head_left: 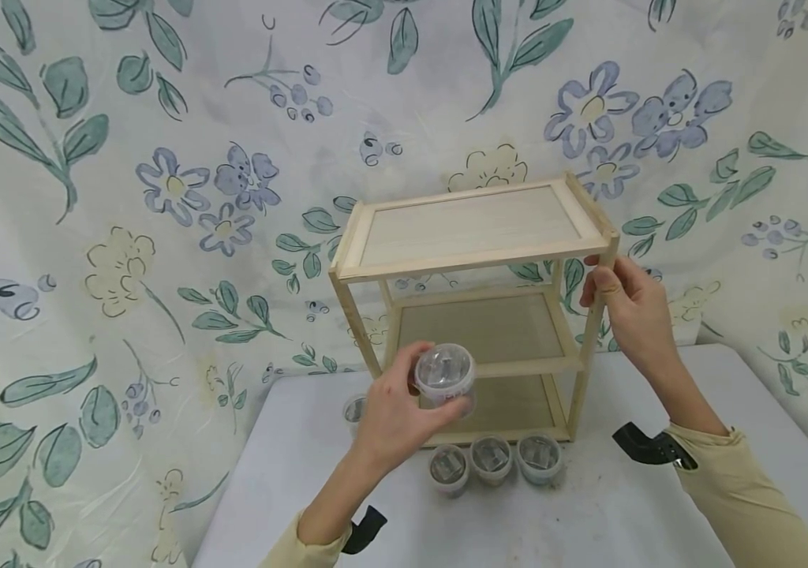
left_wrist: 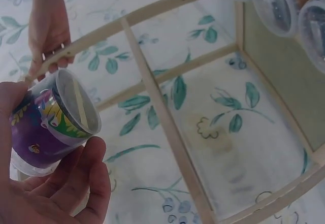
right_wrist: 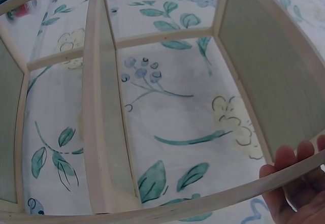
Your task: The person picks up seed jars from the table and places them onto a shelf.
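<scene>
In the head view my left hand (head_left: 393, 414) grips a small round tub (head_left: 444, 375) with a clear lid, held in front of the shelf. The left wrist view shows the tub's purple printed label, with fingers and thumb around its side. A three-tier wooden shelf rack (head_left: 471, 256) stands on the table. My right hand (head_left: 631, 304) holds its front right post near the top, thumb in front; the right wrist view shows the fingertips (right_wrist: 285, 158) curled over the wood. Three similar tubs (head_left: 492, 457) stand before the bottom tier, and another tub (head_left: 354, 409) sits left of the rack.
The white table (head_left: 290, 473) carries the rack and tubs. Behind it hangs a floral cloth (head_left: 127, 315). Black straps (head_left: 649, 446) hang at both wrists. The rack's upper and middle tiers hold nothing visible.
</scene>
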Tool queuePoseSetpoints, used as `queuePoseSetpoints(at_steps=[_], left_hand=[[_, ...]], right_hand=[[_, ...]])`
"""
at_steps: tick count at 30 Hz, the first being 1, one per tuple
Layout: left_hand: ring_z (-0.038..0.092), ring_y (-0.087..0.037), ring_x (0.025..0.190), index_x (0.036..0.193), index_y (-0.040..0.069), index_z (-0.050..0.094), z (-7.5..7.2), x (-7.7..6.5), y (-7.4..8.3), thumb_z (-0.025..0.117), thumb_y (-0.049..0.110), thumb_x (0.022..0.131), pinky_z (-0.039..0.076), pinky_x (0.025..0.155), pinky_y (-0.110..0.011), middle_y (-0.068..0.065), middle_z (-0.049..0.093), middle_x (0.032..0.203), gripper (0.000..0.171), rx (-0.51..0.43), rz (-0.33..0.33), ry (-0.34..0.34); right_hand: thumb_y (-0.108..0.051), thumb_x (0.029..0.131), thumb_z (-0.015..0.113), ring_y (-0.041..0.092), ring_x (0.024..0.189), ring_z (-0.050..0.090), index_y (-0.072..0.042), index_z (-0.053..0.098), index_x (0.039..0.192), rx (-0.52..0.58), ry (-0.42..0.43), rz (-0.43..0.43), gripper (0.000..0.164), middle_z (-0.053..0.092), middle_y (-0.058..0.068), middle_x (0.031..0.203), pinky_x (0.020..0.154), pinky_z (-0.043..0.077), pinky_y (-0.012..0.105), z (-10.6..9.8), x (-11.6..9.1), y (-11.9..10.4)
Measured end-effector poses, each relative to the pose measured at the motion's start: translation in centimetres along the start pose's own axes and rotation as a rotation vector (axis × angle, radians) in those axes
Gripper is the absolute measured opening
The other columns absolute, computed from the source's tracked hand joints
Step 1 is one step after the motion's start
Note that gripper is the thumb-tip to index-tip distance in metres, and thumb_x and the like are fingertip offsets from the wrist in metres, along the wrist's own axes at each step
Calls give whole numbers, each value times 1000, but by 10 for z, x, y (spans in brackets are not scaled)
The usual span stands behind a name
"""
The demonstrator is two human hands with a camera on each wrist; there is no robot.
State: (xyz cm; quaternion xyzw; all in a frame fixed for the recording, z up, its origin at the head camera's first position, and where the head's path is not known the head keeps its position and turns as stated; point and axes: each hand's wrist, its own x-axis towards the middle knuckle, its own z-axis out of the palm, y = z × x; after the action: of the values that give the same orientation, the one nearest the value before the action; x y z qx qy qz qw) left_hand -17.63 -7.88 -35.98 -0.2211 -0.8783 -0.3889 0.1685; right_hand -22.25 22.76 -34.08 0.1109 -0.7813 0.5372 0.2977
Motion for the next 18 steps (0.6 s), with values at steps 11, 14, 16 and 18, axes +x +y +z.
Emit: queuePoseSetpoints(at_steps=[11, 14, 16, 18], left_hand=[[60, -10, 81, 128, 10, 55, -6, 10, 12, 87, 36, 69, 52, 68, -25, -1, 67, 102, 72, 7, 47, 0], [60, -10, 81, 129, 10, 55, -7, 13, 16, 87, 35, 69, 52, 68, -24, -2, 67, 102, 73, 0, 52, -7], [61, -10, 81, 129, 9, 55, -8, 14, 18, 87, 35, 69, 52, 68, -25, -3, 68, 102, 72, -8, 58, -11], [61, -11, 82, 129, 10, 55, -10, 16, 21, 87, 34, 69, 52, 69, -25, -3, 68, 103, 72, -14, 60, -13]], right_hand=[[-22, 104, 48, 10, 78, 57, -1, 59, 121, 7, 5, -5, 29, 58, 3, 80, 78, 45, 19, 1, 0, -1], [-23, 104, 48, 10, 78, 57, -2, 59, 122, 1, 5, 1, 30, 58, 4, 80, 78, 45, 18, 1, 0, -1], [-24, 104, 47, 10, 78, 57, -2, 59, 123, -3, 5, 5, 31, 58, 4, 81, 77, 45, 18, 1, 0, -1], [-25, 105, 47, 10, 78, 57, -3, 59, 123, -3, 4, 8, 31, 58, 4, 81, 77, 45, 18, 1, 0, -1]])
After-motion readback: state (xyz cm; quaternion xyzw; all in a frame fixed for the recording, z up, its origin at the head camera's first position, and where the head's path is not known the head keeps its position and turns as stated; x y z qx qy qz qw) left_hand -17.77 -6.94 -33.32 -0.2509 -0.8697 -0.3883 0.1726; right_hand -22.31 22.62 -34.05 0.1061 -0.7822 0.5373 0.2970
